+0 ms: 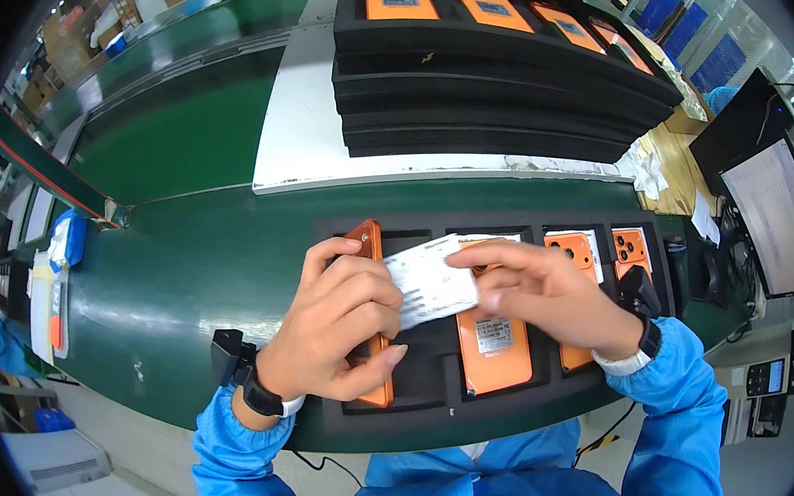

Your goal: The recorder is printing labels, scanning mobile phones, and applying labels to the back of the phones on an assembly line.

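Note:
My left hand [347, 324] is wrapped round an orange smartphone [378, 380], held tilted on its edge over the left pocket of a black foam tray [423, 370]. Between the thumb and fingers of my right hand [555, 297] is a white printed paper slip [429, 287], its print blurred. The slip's left edge meets the fingers of my left hand. Beneath my right hand lies another orange phone [496, 358] with a grey label on its back. Two more orange phones, a middle one [569, 248] and a far-right one [630, 247], rest in the tray with white slips behind them.
A tall stack of black foam trays [486, 113] stands at the back on a white board [283, 141], orange phones in its top tray. A monitor [773, 217] and a dark handheld scanner [720, 270] are at right. Green bench [173, 293] surrounds the tray.

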`<state>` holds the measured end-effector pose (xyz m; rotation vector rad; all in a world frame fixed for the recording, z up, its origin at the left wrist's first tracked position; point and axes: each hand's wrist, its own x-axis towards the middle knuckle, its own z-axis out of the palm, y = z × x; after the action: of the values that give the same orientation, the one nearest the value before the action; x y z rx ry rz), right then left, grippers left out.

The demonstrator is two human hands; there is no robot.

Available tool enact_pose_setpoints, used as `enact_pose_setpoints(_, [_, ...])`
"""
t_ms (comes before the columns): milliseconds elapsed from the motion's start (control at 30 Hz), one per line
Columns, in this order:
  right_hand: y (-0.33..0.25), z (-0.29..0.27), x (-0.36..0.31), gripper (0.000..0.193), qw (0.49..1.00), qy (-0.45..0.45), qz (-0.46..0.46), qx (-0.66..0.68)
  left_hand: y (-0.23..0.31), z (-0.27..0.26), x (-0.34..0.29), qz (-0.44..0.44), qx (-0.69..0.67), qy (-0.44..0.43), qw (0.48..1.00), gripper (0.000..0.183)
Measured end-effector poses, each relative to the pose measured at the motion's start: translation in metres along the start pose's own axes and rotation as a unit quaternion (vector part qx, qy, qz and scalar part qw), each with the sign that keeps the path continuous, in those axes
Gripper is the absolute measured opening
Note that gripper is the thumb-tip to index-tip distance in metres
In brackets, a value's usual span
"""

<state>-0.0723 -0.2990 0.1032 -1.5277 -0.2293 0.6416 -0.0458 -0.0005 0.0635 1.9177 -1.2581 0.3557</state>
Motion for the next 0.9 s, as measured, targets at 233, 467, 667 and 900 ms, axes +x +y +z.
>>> enact_pose_setpoints(233, [-0.026, 0.02, 0.011, 0.05, 0.961, 0.008, 0.044, -0.274, -0.001, -0.001, -0.005, 0.005, -0.012, 0.029, 0.999, 0.019])
enact_pose_setpoints(467, [0.001, 0.041, 0.016, 0.045, 0.787, 0.026, -0.262, -0.558, 0.001, -0.003, -0.002, 0.008, -0.008, 0.007, 1.0, 0.019])
enact_pose_setpoints(667, [0.024, 0.049, 0.024, 0.055, 0.712, 0.014, -0.31, -0.63, 0.005, -0.002, -0.004, -0.014, 0.001, 0.005, 1.0, 0.021])
enact_pose_setpoints(900, [-0.008, -0.045, -0.088, 0.041, 0.837, 0.187, -0.15, -0.492, 0.051, 0.006, -0.039, -0.255, -0.055, 0.139, 0.955, 0.024])
